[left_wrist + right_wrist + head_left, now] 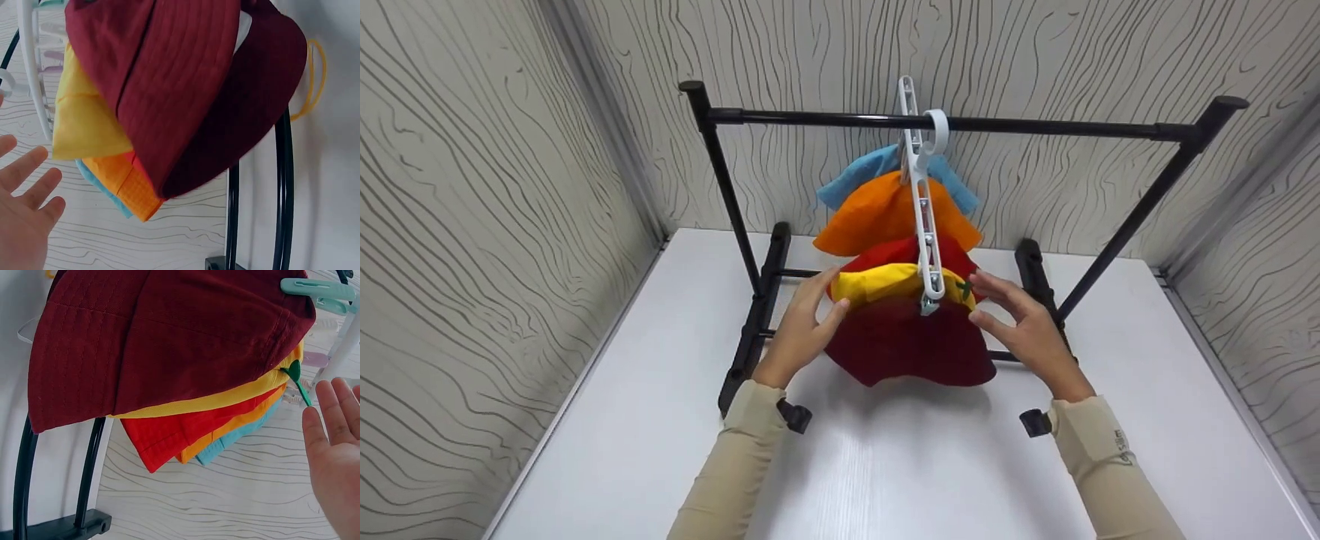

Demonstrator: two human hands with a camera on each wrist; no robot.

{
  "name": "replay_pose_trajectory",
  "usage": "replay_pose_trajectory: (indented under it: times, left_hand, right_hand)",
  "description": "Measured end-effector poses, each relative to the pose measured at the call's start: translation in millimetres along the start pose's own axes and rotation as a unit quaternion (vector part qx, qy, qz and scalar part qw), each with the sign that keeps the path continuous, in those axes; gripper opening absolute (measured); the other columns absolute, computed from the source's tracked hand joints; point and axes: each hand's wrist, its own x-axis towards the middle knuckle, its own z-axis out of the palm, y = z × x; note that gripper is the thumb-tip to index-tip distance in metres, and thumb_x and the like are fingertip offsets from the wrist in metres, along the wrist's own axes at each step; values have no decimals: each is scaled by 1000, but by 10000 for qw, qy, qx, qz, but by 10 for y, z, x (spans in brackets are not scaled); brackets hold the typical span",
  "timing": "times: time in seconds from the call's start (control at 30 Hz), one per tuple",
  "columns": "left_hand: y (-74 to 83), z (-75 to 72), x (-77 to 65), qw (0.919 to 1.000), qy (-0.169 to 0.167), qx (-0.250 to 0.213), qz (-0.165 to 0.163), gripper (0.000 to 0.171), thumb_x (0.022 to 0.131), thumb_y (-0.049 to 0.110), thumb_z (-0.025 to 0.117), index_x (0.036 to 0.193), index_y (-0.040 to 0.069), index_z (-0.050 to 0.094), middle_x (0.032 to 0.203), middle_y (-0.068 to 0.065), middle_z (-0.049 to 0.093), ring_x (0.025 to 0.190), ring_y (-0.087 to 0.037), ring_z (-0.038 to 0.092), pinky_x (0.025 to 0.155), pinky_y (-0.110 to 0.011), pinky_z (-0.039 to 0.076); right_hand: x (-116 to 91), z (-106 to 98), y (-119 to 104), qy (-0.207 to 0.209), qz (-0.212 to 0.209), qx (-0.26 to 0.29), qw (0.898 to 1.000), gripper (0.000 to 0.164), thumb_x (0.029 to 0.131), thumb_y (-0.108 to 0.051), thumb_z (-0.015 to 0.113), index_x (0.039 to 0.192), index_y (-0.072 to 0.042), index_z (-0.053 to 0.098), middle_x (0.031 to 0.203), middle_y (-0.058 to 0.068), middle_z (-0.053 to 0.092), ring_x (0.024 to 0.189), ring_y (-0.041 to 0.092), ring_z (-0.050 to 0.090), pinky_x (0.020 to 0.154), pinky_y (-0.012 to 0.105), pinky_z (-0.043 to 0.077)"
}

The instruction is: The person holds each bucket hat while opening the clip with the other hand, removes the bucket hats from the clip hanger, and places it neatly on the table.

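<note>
Here, I see left hand (802,330) and right hand (1031,330), fingers extended, flanking hanging hats (885,282). Bare tabletop (915,480) stretches below.

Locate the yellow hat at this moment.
In the head view, the yellow hat hangs near the middle, between the red hat behind and the maroon hat in front, with the left hand and right hand either side.

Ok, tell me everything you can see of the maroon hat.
The maroon hat is a bucket style, apparently woven cloth, with panel seams and rows of stitching round its brim. It hangs brim downward at the near end of the white hanger, pinched by a pale green clip. It is the front hat in the row, with the yellow hat directly behind it. The left hand and right hand flank it, neither gripping it.
</note>
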Motion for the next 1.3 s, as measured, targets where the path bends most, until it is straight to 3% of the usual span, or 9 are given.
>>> replay_pose_trajectory:
  times: [0.17, 0.4, 0.53, 1.03, 1.3]
  left_hand:
    - [29, 50, -6, 9998, 73, 44, 163, 50, 99, 30, 54, 144, 12, 43, 144, -3, 48, 133, -22, 40, 112, -41, 36]
    - [54, 116, -30, 9992, 8, 146, 365, 50, 98, 31, 54, 143, 11, 44, 144, -2, 49, 138, -25, 34, 113, -46, 33]
    - [84, 127, -51, 9988, 37, 149, 470, 48, 98, 28, 55, 142, 11, 46, 142, -3, 51, 140, -27, 31, 114, -49, 31]
    - [187, 273, -89, 9969, -103, 492, 613, 50, 98, 31, 55, 144, 16, 44, 145, -1, 49, 141, -27, 25, 114, -47, 32]
    - [256, 366, -72, 9968, -517, 517, 311, 53, 99, 36, 51, 148, 20, 38, 148, 3, 45, 139, -22, 25, 115, -48, 29]
  right_hand:
    - [19, 64, -36, -148, 169, -202, 9995, 59, 89, -28, 68, 143, -18, 46, 145, -1, 49, 130, 12, 48, 103, 9, 33]
    - [44, 152, -46, -189, -15, -304, 9994, 59, 88, -25, 69, 142, -18, 47, 140, 1, 53, 128, 19, 49, 112, 43, 35]
    - [53, 196, -51, -141, -3, -294, 9995, 59, 88, -25, 70, 142, -17, 48, 138, 5, 54, 123, 22, 50, 109, 53, 35]
    - [75, 285, -76, -359, 62, -221, 9991, 61, 88, -30, 70, 142, -17, 47, 137, 5, 54, 124, 23, 53, 110, 45, 38]
    - [117, 329, -103, -305, -67, -102, 9995, 55, 89, -25, 69, 139, -13, 51, 134, 8, 57, 123, 25, 56, 107, 42, 41]
